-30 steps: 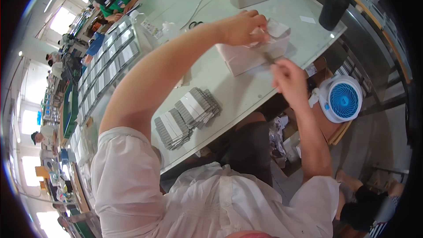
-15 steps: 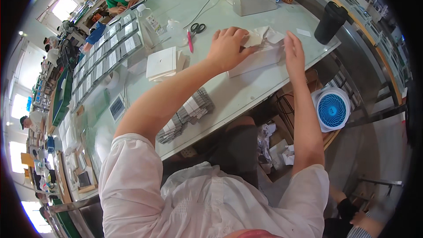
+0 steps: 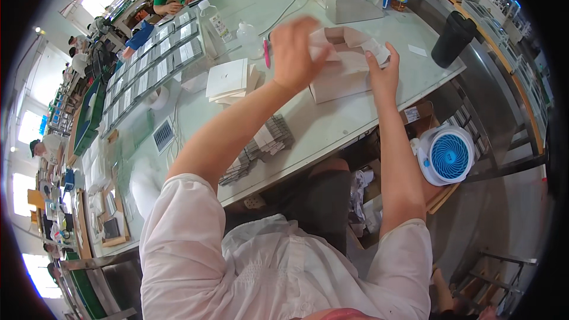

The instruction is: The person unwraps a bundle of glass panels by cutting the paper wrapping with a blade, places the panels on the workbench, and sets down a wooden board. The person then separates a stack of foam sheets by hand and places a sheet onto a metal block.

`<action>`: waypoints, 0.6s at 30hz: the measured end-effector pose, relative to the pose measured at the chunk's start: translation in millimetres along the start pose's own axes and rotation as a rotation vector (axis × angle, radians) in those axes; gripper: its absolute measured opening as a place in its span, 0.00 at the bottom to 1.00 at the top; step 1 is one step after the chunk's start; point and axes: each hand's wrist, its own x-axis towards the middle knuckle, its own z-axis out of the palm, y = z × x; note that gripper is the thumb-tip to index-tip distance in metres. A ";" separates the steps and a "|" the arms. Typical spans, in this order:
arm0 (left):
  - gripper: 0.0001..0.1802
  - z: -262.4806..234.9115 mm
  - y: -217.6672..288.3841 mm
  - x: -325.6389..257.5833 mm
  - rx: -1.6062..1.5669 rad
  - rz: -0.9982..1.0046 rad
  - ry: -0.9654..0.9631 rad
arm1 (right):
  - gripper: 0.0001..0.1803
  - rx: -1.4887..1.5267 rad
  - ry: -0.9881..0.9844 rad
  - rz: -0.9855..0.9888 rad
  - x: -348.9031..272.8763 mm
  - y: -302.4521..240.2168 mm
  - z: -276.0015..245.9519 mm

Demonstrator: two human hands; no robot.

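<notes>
Two hands at the white box (image 3: pixel 342 87), right of centre on the tabletop (image 3: pixel 323 127): your left hand (image 3: pixel 294 52) has lifted left of the mouth, blurred, fingers spread, nothing seen in it; your right hand (image 3: pixel 384 74) grasps the right end, probably now steadying it alone. Box oblong, smooth matte card, with creased thin paper (image 3: pixel 357 38) at its mouth; farther left, flat square white cards (image 3: pixel 227 78) and ribbed grey stacks (image 3: pixel 278 135).

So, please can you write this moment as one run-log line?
left hand: blurred, thumb apart from fingers; right hand: at white box, grip unclear; white box: top open; nearby: pink pen-shaped item, stacked white sheets
</notes>
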 end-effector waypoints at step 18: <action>0.27 -2.7 -62.1 -22.9 -0.164 -0.356 -0.932 | 0.37 0.204 0.218 -0.066 -23.2 -3.2 22.9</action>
